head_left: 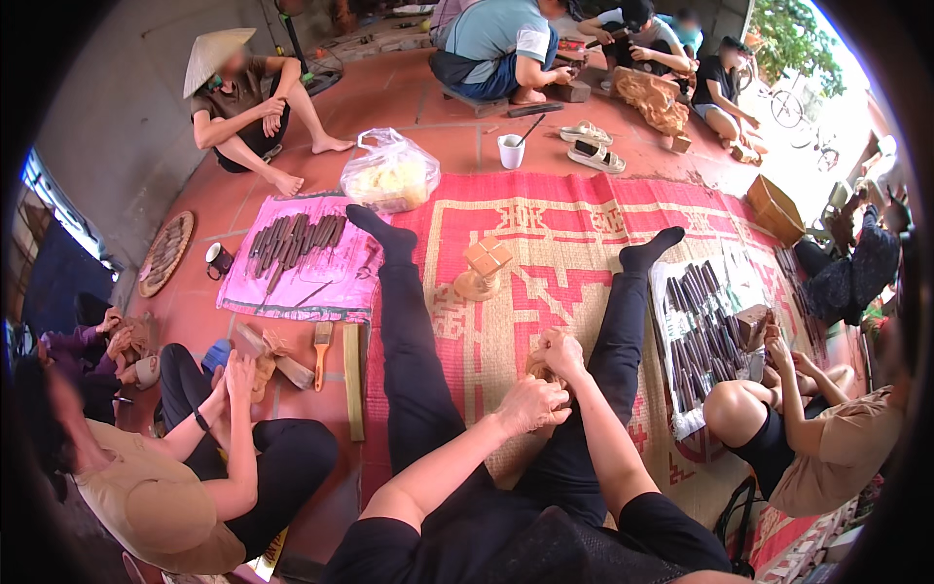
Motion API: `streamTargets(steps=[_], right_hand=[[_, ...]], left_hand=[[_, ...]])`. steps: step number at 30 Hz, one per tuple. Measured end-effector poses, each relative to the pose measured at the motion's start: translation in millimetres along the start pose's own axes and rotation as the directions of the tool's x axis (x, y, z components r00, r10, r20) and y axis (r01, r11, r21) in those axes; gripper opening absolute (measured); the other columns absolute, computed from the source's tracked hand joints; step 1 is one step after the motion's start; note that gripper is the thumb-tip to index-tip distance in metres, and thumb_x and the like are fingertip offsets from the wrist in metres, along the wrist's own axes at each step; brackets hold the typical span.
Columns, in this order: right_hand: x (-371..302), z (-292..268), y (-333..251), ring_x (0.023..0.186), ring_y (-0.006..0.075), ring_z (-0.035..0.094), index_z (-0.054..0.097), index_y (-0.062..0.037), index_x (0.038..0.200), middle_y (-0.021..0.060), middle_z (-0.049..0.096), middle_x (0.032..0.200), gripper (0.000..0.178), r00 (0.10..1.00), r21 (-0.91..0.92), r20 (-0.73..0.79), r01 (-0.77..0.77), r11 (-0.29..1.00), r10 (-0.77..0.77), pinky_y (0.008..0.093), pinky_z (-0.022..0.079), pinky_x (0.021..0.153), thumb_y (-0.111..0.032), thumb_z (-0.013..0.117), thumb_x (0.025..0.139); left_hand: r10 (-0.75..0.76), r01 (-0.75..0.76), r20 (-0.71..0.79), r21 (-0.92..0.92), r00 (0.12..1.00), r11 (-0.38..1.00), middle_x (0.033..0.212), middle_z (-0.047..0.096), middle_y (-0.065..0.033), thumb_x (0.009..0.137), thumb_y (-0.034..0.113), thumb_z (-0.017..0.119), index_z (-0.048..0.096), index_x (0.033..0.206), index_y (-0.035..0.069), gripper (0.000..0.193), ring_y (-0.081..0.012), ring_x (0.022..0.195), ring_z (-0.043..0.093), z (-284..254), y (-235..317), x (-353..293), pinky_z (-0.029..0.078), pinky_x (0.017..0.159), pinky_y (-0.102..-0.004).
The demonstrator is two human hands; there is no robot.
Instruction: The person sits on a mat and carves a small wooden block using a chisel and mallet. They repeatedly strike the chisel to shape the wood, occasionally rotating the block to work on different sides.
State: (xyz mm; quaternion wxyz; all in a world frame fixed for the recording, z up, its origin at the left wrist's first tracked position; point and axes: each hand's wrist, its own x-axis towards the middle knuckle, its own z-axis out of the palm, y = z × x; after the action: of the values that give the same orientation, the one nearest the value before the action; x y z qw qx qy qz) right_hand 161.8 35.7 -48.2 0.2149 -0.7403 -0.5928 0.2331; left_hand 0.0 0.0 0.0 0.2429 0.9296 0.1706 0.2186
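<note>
Between my outstretched legs, both hands meet low over the red and tan mat (584, 224). My left hand (533, 406) is closed, with its fingers curled in under my right hand. My right hand (560, 354) is closed as well, slightly farther out. A bit of something brownish shows between them, but my fingers hide most of it, and I cannot tell its kind. Beyond my hands, a square light-wood block (488, 256) with lines across its top rests on a round wooden piece (477, 285).
Carving tools lie on a pink cloth (336, 258) at left and on a white cloth (686, 419) at right. Near the left tools are a brush (321, 355) and a wooden strip (353, 384). A plastic bag (391, 185) and white cup (511, 151) stand ahead. Several people sit around.
</note>
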Motion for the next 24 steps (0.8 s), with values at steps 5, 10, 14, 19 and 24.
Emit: streamTargets(steps=[5, 10, 14, 19, 24], right_hand=[[-7.7, -2.6, -0.8, 0.079, 0.033, 0.066, 0.064, -0.0084, 0.074, 0.0111, 0.066, 0.081, 0.022, 0.98, 0.044, 0.188, 0.062, 0.997, -0.069, 0.0435, 0.051, 0.072, -0.024, 0.077, 0.066], [0.7, 4.2, -1.0, 0.081, 0.0343, 0.065, 0.065, -0.0092, 0.075, 0.0113, 0.067, 0.084, 0.021, 0.999, -0.13, 0.033, 0.0, 0.991, 0.005, 0.0444, 0.051, 0.073, -0.024, 0.077, 0.065], [-0.2, 7.0, 1.5, 0.083, 0.0355, 0.065, 0.066, -0.0103, 0.079, 0.0135, 0.068, 0.088, 0.02, 0.993, 0.009, 0.065, 0.095, 0.995, -0.095, 0.0456, 0.051, 0.074, -0.023, 0.074, 0.067], [1.2, 12.8, 6.0, 0.084, 0.0354, 0.066, 0.068, -0.0112, 0.081, 0.0132, 0.069, 0.088, 0.02, 0.99, -0.235, 0.081, 0.132, 0.963, -0.116, 0.0451, 0.052, 0.075, -0.025, 0.074, 0.067], [7.0, 17.6, 4.9, 0.078, 0.0357, 0.067, 0.069, -0.0105, 0.081, 0.0126, 0.07, 0.082, 0.019, 0.992, -0.099, 0.115, -0.039, 0.994, 0.051, 0.0448, 0.052, 0.072, -0.024, 0.073, 0.068]], left_hand=[[0.034, -0.034, -0.066, -0.004, 0.997, 0.999, 0.07, 0.06, -0.0067, 0.082, 0.037, 0.064, 0.057, 0.073, 0.009, 0.03, -0.0241, 0.068, 0.063, 6.4, 3.4, -4.3, 0.047, 0.066, -0.0409], [0.039, -0.039, -0.033, -0.001, 0.999, 0.999, 0.069, 0.059, -0.007, 0.082, 0.035, 0.065, 0.057, 0.072, 0.009, 0.028, -0.0241, 0.067, 0.062, 1.1, 4.9, 1.6, 0.046, 0.066, -0.0401], [0.058, -0.057, -0.047, 0.035, 0.997, 0.998, 0.069, 0.058, -0.0073, 0.081, 0.034, 0.065, 0.056, 0.071, 0.009, 0.028, -0.0244, 0.068, 0.062, 4.6, 7.3, -2.7, 0.046, 0.066, -0.0399], [0.109, -0.107, -0.062, 0.031, 0.992, 0.994, 0.069, 0.057, -0.0078, 0.081, 0.033, 0.065, 0.056, 0.072, 0.01, 0.027, -0.0255, 0.068, 0.062, 10.6, 10.2, 2.3, 0.046, 0.066, -0.0405], [0.109, -0.108, -0.037, 0.014, 0.993, 0.994, 0.071, 0.058, -0.0073, 0.081, 0.033, 0.067, 0.056, 0.073, 0.01, 0.027, -0.0254, 0.069, 0.062, 11.5, 6.9, 1.3, 0.046, 0.065, -0.0399]])
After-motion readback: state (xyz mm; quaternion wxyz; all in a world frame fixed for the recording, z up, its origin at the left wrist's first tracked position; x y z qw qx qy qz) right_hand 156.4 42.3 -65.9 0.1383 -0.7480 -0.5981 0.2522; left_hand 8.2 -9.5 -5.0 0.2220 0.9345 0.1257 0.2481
